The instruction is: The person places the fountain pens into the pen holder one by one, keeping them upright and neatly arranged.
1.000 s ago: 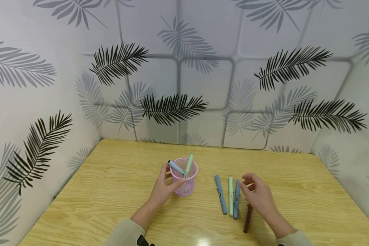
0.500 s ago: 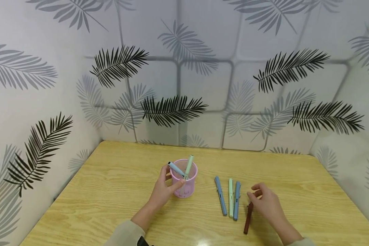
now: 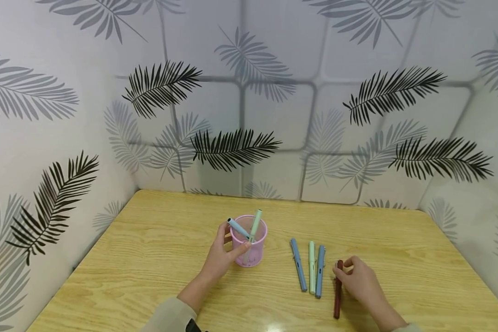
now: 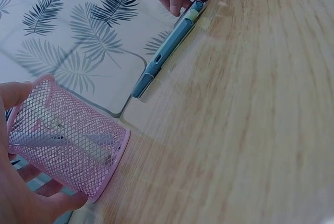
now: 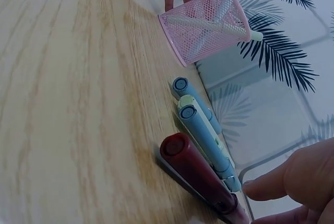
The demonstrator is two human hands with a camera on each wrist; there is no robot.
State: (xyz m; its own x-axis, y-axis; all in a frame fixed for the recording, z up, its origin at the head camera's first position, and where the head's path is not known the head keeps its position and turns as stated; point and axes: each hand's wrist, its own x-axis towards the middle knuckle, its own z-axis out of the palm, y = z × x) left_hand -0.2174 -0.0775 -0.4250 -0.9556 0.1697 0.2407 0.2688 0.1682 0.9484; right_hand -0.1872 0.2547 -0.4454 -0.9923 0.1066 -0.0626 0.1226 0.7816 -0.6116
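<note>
My left hand point(image 3: 220, 258) holds the pink mesh pen cup point(image 3: 249, 253) around its left side, fingers behind and thumb in front. Leaning inside it are a light blue pen point(image 3: 237, 227) and a pale green pen point(image 3: 256, 223). At the right, my right hand point(image 3: 362, 281) has thumb and index finger at the cap end of a dark red pen point(image 3: 337, 299), apparently pinching it. In the right wrist view, the dark red pen point(image 5: 193, 166) runs toward the fingertips, where the contact is partly cut off by the frame.
Between the cup and the dark red pen lie a blue pen point(image 3: 299, 267), a light green pen point(image 3: 312, 269) and a second blue pen point(image 3: 320, 272), roughly side by side. They rest on a wood-grain table point(image 3: 170, 221). Leaf-patterned walls point(image 3: 274, 115) rise behind and beside it.
My right hand has moved right and toward me, away from the second blue pen to the dark red one. That pen has shifted slightly and its cap end shows. The left hand stays on the cup.
</note>
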